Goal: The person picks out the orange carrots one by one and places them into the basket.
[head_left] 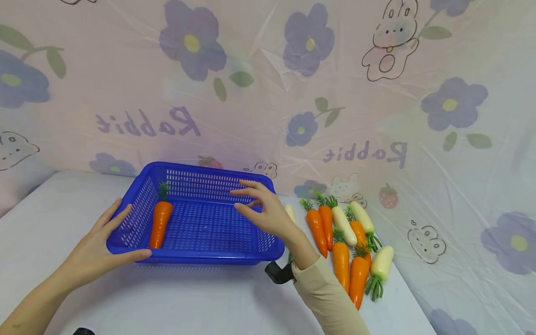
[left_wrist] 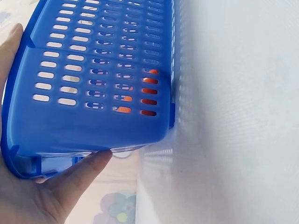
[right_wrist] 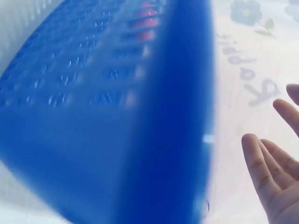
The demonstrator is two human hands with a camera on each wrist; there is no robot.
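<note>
A blue plastic basket (head_left: 205, 253) with slotted walls sits on the table. Inside it, along the left end, lies one orange carrot (head_left: 160, 223) with a green top; bits of orange show through the slots in the left wrist view. My left hand (head_left: 90, 246) grips the basket's left front corner, thumb along the front rim and fingers against the left side. Over the basket's right end hovers my right hand (head_left: 268, 209), fingers spread and holding nothing. In the right wrist view its fingertips (right_wrist: 254, 156) appear beyond the blurred blue rim.
Right of the basket, several carrots (head_left: 340, 265) and white radishes (head_left: 382, 264) lie in a loose group on the white table (head_left: 188, 302). Another white radish (head_left: 290, 212) is partly hidden behind my right hand. A printed curtain (head_left: 259, 93) hangs behind the table and along its right side.
</note>
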